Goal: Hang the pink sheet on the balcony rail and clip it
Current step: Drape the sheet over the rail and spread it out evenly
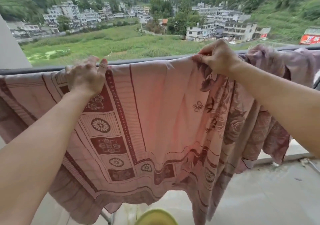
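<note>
L fingers (86,65) gripping pink sheet (155,113) at rail (138,61), R fingers (203,58) pinching edge

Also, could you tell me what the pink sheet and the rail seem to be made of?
The pink sheet looks like thin woven cloth, perhaps cotton, matte: it drapes in soft folds and light glows through. The rail looks like dark grey painted metal, smooth with a dull sheen.

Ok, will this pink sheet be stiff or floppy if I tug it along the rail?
Probably floppy: the pink sheet hangs in soft folds over the rail. Likely light, since the right hand holds its edge by a pinch.
</note>
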The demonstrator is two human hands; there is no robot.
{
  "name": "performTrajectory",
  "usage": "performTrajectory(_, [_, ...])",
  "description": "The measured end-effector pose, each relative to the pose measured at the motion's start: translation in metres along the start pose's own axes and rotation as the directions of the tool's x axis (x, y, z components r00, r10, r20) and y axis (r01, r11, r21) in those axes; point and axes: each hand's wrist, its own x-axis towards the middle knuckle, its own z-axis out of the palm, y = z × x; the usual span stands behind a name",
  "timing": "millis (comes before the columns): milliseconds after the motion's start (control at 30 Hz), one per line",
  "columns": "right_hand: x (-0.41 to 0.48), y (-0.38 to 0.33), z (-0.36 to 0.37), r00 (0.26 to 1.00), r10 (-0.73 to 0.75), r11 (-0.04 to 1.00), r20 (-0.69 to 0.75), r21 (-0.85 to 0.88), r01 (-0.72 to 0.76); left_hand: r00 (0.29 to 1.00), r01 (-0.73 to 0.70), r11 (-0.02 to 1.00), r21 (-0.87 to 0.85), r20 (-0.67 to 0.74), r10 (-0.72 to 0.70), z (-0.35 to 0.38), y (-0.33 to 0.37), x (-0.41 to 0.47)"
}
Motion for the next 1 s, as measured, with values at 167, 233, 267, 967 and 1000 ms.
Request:
performTrajectory(167, [-0.017,0.024,-0.028,0.940,0.252,0.938,-0.229,-0.182,-0.296,1.000,0.011,1.000,0.023,-0.005,-0.010,-0.015,-0.019,-0.007])
performTrajectory(233, [-0.036,-0.046,0.009,0.944,0.245,0.925,-0.220,-0.238,-0.295,1.000,0.013,0.998,0.062,0.000,-0.013,-0.050,-0.117,-0.013])
performTrajectory(267, [-0.045,-0.055,0.009,0.947,0.233,0.936,-0.222,-0.213,-0.280,1.000,0.019,0.998,0.067,0.012,-0.020,-0.042,-0.129,-0.015])
performTrajectory(967, [-0.092,0.090,-0.077,0.891,0.312,0.936,-0.331,-0.055,-0.348,0.955,-0.264,0.936,-0.231,0.073,0.288,0.013,0.203,-0.068])
performTrajectory(1000, [-0.083,0.098,-0.084,0.871,0.339,0.935,-0.357,0.026,-0.353,0.964,-0.248,0.946,-0.207,0.044,0.263,0.017,0.201,-0.067])
